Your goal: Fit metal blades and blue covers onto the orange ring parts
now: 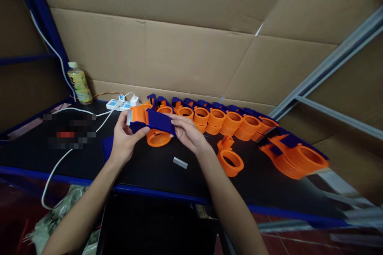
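Both my hands hold one orange and blue tape dispenser (pixel 152 124) above the black table (pixel 143 167). My left hand (pixel 124 137) grips its orange front end, where a toothed metal blade shows. My right hand (pixel 187 132) pinches the blue handle end. The dispenser's orange ring hangs below between my hands. A small grey metal strip (pixel 180 162) lies loose on the table under my right wrist.
A row of several finished orange and blue dispensers (pixel 221 118) lines the cardboard back wall. A bare orange frame (pixel 229 158) and more dispensers (pixel 295 155) lie at right. A white power strip (pixel 119 104), cables and a drink bottle (pixel 79 83) stand at back left.
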{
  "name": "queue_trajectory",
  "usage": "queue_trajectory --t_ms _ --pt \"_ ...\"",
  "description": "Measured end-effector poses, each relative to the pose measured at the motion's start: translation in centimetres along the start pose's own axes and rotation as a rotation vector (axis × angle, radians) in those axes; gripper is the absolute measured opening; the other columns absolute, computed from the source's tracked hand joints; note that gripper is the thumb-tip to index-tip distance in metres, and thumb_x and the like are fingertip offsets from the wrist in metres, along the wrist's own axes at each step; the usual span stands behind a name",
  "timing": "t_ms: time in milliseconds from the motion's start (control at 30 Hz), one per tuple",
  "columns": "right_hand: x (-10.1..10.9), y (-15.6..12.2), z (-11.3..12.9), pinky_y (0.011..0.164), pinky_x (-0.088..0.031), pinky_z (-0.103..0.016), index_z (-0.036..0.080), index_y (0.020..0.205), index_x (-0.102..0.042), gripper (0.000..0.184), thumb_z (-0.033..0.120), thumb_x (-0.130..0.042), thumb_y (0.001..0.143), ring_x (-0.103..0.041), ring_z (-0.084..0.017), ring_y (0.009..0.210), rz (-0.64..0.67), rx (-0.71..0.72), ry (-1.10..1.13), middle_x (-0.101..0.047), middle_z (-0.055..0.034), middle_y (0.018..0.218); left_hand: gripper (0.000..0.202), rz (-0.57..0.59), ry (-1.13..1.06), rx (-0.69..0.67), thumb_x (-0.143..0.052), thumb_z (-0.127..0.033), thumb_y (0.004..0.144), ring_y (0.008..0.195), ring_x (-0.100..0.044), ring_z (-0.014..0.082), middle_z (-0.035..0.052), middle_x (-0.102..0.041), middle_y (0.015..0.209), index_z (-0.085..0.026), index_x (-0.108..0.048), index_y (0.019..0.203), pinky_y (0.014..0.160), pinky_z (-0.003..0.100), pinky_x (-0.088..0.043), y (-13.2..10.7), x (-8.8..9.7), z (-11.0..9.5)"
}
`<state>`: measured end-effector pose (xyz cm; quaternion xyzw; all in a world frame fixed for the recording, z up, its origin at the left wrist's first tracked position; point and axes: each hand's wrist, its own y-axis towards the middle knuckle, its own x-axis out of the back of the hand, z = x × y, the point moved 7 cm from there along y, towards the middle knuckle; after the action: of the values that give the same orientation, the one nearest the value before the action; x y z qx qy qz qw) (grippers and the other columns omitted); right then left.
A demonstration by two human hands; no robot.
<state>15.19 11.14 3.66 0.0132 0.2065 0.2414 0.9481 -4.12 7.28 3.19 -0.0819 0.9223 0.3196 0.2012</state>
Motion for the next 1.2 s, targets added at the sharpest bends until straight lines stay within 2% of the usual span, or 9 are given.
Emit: queue_trajectory --t_ms 167,367,567,767,867,1033,1200 --pt "0.03 0.00 0.00 0.055 -0.059 -0.018 0.012 0.117 -0.073 0.034 0.015 -0.066 0.083 -0.065 -0.010 0.064 0.001 0.009 -0.002 -0.077 -0.0052 0.093 0.063 -0.002 0.053 -0.049 -0.096 -0.023 0.056 0.109 -0.066 0.0229 0.0062 -0.066 0.115 -0.022 -0.064 0.111 0.101 0.035 -0.052 0.04 0.19 -0.06" --pt "-0.32 0.00 -0.02 0.056 -0.059 -0.018 0.015 0.124 -0.070 0.040 0.014 -0.067 0.084 -0.063 -0.009 0.064 0.011 0.015 0.017 -0.077 -0.0044 0.095 0.071 -0.009 0.169 -0.082 -0.097 -0.027 0.054 0.102 -0.068 0.0238 0.0056 -0.067 0.111 -0.023 -0.059 0.113 0.096 0.039 -0.056 0.02 0.43 -0.30" --pt "-0.40 0.06 -0.16 0.054 -0.057 -0.018 0.014 0.115 -0.073 0.032 0.015 -0.068 0.083 -0.063 -0.010 0.065 -0.010 0.024 0.018 -0.076 -0.0037 0.091 0.066 0.004 0.155 -0.073 -0.096 -0.025 0.056 0.105 -0.067 0.0226 0.0052 -0.067 0.113 -0.022 -0.061 0.112 0.098 0.036 -0.054 0.11 0.09 -0.26" --pt "-0.28 -0.03 -0.21 0.055 -0.057 -0.019 0.018 0.126 -0.070 0.040 0.019 -0.069 0.085 -0.064 -0.011 0.067 -0.016 0.024 0.003 -0.077 -0.0051 0.100 0.060 0.012 0.057 -0.083 -0.094 -0.023 0.059 0.108 -0.066 0.0211 0.0052 -0.066 0.114 -0.023 -0.064 0.112 0.097 0.031 -0.054 0.14 -0.10 -0.48" --pt "-0.33 -0.09 -0.09 0.056 -0.058 -0.020 0.018 0.122 -0.071 0.037 0.020 -0.070 0.085 -0.064 -0.010 0.070 -0.015 0.030 -0.006 -0.076 -0.0056 0.104 0.058 0.000 0.046 -0.068 -0.094 -0.027 0.061 0.107 -0.067 0.0221 0.0060 -0.067 0.113 -0.023 -0.066 0.111 0.096 0.032 -0.056 0.09 -0.06 -0.49" --pt "-0.44 -0.25 0.12 0.058 -0.059 -0.021 0.019 0.117 -0.073 0.033 0.021 -0.072 0.084 -0.064 -0.011 0.073 -0.004 0.044 -0.001 -0.075 -0.0044 0.102 0.065 -0.026 0.098 -0.089 -0.096 -0.030 0.057 0.110 -0.066 0.0249 0.0076 -0.067 0.116 -0.022 -0.066 0.114 0.100 0.037 -0.054 -0.12 0.44 -0.31" --pt "-0.68 -0.55 0.45 0.058 -0.059 -0.022 0.021 0.116 -0.074 0.033 0.022 -0.075 0.083 -0.062 -0.011 0.070 0.023 0.070 -0.017 -0.072 -0.0025 0.097 0.074 -0.006 0.124 -0.160 -0.099 -0.031 0.050 0.108 -0.066 0.0245 0.0075 -0.066 0.115 -0.023 -0.067 0.117 0.099 0.036 -0.054 -0.31 0.81 -0.77"
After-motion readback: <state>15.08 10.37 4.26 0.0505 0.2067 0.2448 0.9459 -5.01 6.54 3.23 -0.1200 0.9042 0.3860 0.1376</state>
